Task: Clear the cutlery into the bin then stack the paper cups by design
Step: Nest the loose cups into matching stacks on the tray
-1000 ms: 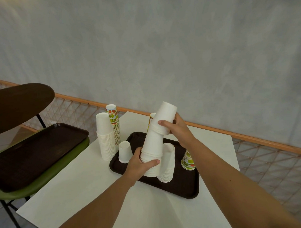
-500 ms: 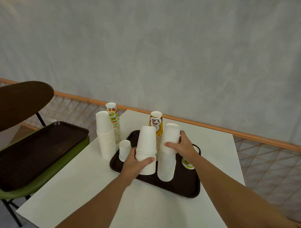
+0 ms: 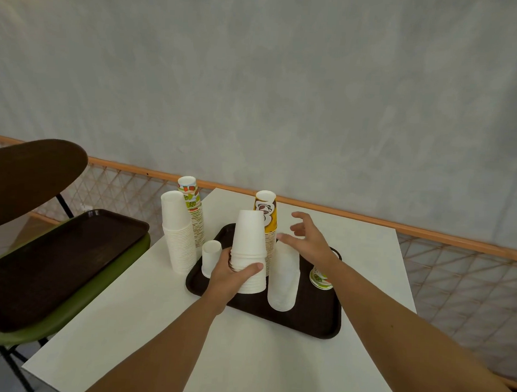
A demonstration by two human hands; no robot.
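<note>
Paper cup stack, plain white and upturned, held at centre frame among crowding neighbours.

The fingers of the left hand curl round the stack's lower rims. The fingers of the right hand are spread and hold nothing, just above a shorter white nested stack. With so low a grip, the held stack's upper cups could lean and slide apart if it is lifted or tilted quickly. A tall yellow printed cup stack stands close behind both hands, and a careless reach could topple it across the dark brown plastic tray. The small single white cup beside the left wrist and the lime-printed cup by the right forearm are easily knocked. Left of the tray, a tall white stack and a fruit-printed stack stand near the edge of the white desk, and a jolt might spill them off it.
</note>
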